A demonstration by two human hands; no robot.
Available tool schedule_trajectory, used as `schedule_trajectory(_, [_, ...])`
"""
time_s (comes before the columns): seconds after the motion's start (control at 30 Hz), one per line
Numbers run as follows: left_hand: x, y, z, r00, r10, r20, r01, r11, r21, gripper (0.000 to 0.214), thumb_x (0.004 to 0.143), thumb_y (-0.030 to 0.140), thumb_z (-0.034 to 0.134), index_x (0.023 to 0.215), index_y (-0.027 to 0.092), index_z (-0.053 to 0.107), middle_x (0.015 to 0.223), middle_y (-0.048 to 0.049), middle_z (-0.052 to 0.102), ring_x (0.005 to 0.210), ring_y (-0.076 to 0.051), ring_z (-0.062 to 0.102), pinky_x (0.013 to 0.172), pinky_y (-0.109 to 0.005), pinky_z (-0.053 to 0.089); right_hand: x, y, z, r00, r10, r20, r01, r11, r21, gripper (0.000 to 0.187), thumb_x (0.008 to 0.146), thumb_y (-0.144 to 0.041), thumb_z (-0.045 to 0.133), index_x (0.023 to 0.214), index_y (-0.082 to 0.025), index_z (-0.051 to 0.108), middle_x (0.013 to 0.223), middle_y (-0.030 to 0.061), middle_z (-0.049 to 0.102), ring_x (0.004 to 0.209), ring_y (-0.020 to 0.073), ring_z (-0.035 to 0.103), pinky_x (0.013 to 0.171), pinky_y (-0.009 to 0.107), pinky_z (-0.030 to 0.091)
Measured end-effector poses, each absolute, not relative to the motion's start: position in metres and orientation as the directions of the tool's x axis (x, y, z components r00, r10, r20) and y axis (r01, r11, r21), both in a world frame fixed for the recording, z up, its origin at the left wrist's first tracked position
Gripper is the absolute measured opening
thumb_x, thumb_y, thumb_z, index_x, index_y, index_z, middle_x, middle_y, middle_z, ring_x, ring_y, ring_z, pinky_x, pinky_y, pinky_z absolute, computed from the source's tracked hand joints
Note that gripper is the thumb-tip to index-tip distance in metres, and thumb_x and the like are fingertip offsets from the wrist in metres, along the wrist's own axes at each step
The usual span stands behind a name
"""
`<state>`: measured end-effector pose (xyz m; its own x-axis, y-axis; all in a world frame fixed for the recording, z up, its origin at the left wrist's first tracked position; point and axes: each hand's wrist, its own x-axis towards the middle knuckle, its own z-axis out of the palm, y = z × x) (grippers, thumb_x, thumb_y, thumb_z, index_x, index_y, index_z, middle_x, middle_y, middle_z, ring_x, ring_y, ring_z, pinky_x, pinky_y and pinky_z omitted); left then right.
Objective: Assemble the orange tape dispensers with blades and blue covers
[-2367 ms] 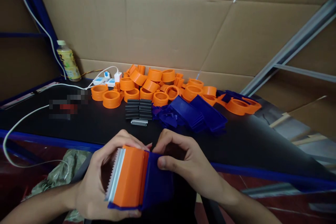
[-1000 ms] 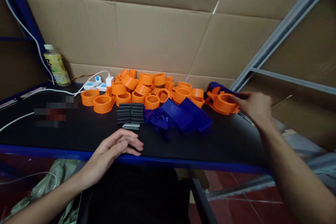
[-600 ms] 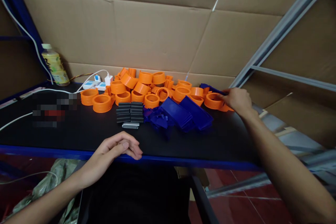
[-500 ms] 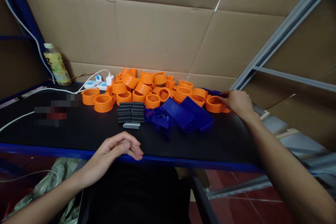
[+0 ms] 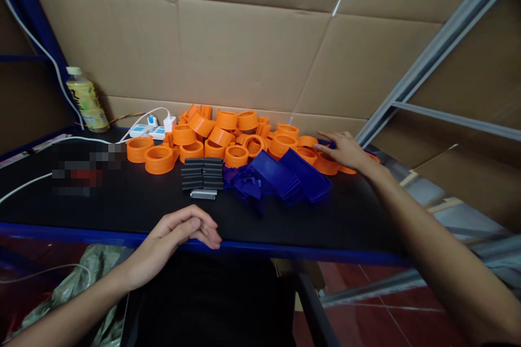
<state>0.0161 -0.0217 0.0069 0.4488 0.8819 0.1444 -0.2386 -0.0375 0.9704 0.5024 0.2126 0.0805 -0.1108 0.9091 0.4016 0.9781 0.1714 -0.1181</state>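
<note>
My right hand (image 5: 345, 150) reaches over the right end of the pile of orange plastic rings (image 5: 222, 137), fingers stretched out and apart, nothing visibly held. Beneath it lies an orange ring (image 5: 326, 163), partly hidden by the hand. My left hand (image 5: 189, 227) rests at the table's front edge, fingers loosely bent and no object showing in it. Flat dark-blue plastic pieces (image 5: 305, 176) lie stacked in front of the rings. Left of them are dark grey ridged pieces (image 5: 202, 174) in two columns, with a small silvery-grey bar (image 5: 203, 194) just in front.
A yellow-labelled bottle (image 5: 87, 103) stands at the back left beside a white cable. Near it is a power strip (image 5: 148, 130) with plugs. Cardboard (image 5: 244, 54) closes off the back of the black tabletop (image 5: 134, 200). Metal frame bars (image 5: 435, 54) rise on the right.
My right hand has shifted a little left and its fingers have spread from a pinch near the rightmost ring. Another bit of orange now shows behind its wrist. My left hand stays put.
</note>
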Motion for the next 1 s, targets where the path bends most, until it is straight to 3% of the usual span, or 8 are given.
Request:
schedule_trajectory(0.1, [0.016,-0.021,0.006,0.451,0.883,0.132,-0.213,-0.037,0.976,0.027,0.101,0.033,0.052,0.104,0.015,0.072,0.098,-0.0129,0.076,0.096,-0.027,0.07,0.093,-0.04,0.048,0.493,0.227,0.089,-0.152,0.939,0.309,0.959,0.216,-0.182,0.063,0.076,-0.051,0.075,0.132,-0.022,0.065,0.13,0.0091,0.068,0.118,0.0319,0.061,0.105,0.042,0.045])
schedule_trajectory(0.27, [0.016,-0.02,0.006,0.458,0.88,0.124,-0.186,-0.041,0.982,0.027,0.099,0.035,0.056,0.102,0.015,0.073,0.097,-0.0134,0.076,0.095,-0.027,0.07,0.092,-0.04,0.049,0.492,0.232,0.1,-0.104,0.955,0.276,0.933,0.19,-0.305,0.061,0.078,-0.045,0.077,0.13,-0.015,0.065,0.117,0.0131,0.074,0.096,0.0248,0.068,0.09,0.036,0.051])
schedule_trajectory(0.5, [0.016,-0.021,0.007,0.461,0.879,0.124,-0.164,-0.053,0.985,0.027,0.1,0.035,0.054,0.102,0.015,0.072,0.097,-0.0122,0.077,0.095,-0.026,0.071,0.092,-0.038,0.048,0.5,0.226,0.104,-0.006,0.939,0.343,0.87,0.174,-0.462,0.055,0.081,-0.037,0.076,0.13,-0.015,0.064,0.132,0.0123,0.067,0.116,0.0224,0.061,0.102,0.033,0.044])
schedule_trajectory(0.83, [0.014,-0.02,0.006,0.468,0.875,0.121,-0.174,-0.043,0.984,0.026,0.099,0.036,0.056,0.101,0.016,0.073,0.097,-0.0122,0.077,0.095,-0.027,0.071,0.092,-0.039,0.049,0.506,0.224,0.092,0.057,0.952,0.3,0.781,0.145,-0.607,0.057,0.084,-0.041,0.074,0.131,-0.012,0.063,0.124,0.0144,0.071,0.104,0.0237,0.067,0.089,0.035,0.054])
schedule_trajectory(1.0, [0.014,-0.02,0.006,0.468,0.876,0.115,-0.156,-0.046,0.987,0.026,0.1,0.035,0.055,0.102,0.016,0.073,0.097,-0.0121,0.076,0.095,-0.027,0.071,0.093,-0.04,0.048,0.499,0.234,0.085,0.032,0.924,0.382,0.773,0.22,-0.596,0.056,0.079,-0.04,0.077,0.13,-0.018,0.065,0.136,0.0108,0.065,0.123,0.0279,0.059,0.108,0.043,0.044])
